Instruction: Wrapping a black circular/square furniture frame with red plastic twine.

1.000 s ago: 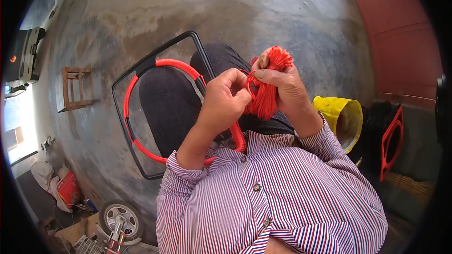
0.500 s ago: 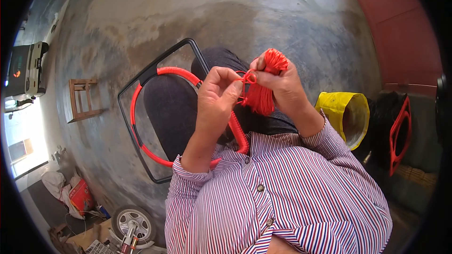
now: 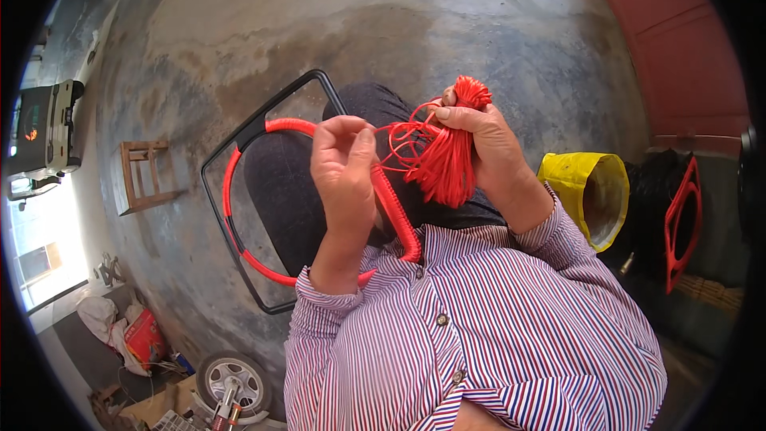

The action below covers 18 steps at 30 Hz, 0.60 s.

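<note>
A folded bundle of shiny red cord [image 3: 448, 166] hangs from my right hand [image 3: 501, 148], which is closed round its upper part. Loose loops spread from the bundle's left side toward my left hand [image 3: 345, 175]. That hand pinches a strand of the cord between thumb and fingers. Across my lap, under my left forearm, lies a black frame [image 3: 270, 100] with a round ring [image 3: 397, 211]. Red cord is wound round much of this ring, and short black parts show between. My left arm and hand hide some of it.
A small wooden stool [image 3: 129, 179] lies on the concrete floor at left. To my right are an open yellow bag [image 3: 568, 183] and a red ring-shaped frame [image 3: 676, 231]. A spoked wheel [image 3: 211, 381] and tools lie at lower left. A red panel [image 3: 678, 56] stands far right.
My hands have drawn apart, the left moving left and slightly down. The red cord between them has loosened from a tight knot-like loop into several open loops.
</note>
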Available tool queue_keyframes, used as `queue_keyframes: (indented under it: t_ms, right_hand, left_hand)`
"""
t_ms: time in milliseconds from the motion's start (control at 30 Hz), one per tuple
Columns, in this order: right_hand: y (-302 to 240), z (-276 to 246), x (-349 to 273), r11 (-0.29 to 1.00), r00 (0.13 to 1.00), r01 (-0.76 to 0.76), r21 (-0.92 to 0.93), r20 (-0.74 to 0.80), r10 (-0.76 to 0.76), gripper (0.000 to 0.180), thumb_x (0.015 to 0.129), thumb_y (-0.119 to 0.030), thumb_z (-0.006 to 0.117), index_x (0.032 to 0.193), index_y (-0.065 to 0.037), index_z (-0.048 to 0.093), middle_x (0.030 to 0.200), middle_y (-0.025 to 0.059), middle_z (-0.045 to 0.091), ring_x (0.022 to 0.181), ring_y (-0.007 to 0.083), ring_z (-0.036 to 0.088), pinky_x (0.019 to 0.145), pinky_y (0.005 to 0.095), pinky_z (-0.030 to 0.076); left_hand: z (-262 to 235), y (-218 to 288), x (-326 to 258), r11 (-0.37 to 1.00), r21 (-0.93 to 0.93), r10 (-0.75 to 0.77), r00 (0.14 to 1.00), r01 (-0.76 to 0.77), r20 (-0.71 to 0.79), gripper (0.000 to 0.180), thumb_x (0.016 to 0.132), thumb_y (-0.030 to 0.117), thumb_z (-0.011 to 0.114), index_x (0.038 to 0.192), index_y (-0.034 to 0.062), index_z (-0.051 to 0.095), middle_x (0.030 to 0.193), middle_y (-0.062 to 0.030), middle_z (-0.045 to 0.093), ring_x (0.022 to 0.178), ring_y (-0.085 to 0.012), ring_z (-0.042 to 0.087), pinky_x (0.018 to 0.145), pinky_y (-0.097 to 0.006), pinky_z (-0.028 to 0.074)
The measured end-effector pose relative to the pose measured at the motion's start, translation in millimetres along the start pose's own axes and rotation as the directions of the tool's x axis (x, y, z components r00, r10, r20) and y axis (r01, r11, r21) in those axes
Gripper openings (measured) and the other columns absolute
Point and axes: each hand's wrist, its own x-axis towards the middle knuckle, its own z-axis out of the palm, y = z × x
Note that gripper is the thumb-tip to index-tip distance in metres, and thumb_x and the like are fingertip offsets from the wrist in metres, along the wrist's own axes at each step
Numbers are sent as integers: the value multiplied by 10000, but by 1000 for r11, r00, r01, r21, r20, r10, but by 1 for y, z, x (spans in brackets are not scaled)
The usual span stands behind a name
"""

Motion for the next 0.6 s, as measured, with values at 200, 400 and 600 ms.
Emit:
queue_keyframes:
  t_ms: [200, 400, 600]
  right_hand:
    - [3, -2, 0, 999, 1000, -24, 35, 16, 23, 157, 866, 15, 653, 946, -61, 541, 878, 32, 601, 806, 133, 633, 775, 278, 545]
    - [9, 5, -6, 999, 993, -35, 6, 117, 34, 131, 878, 1, 653, 944, -41, 548, 926, 77, 633, 857, 150, 642, 787, 286, 543]
    - [5, 2, -8, 962, 967, 174, -211, 223, -126, 120, 824, 4, 696, 919, -8, 624, 958, 76, 649, 908, 159, 636, 824, 308, 517]
  left_hand:
    - [1, 20, -4, 508, 567, 569, 747, -648, 344, 198, 824, -16, 675, 1005, 22, 605, 1102, -113, 574, 983, -212, 541, 896, -321, 432]
    - [13, 15, -2, 393, 671, 457, 767, -629, 451, 303, 661, -51, 731, 930, 58, 644, 1022, -103, 603, 941, -276, 565, 840, -363, 458]
    - [3, 8, 0, 537, 642, 398, 836, -547, 378, 219, 698, -70, 686, 880, 34, 624, 907, -81, 615, 825, -207, 597, 758, -305, 481]
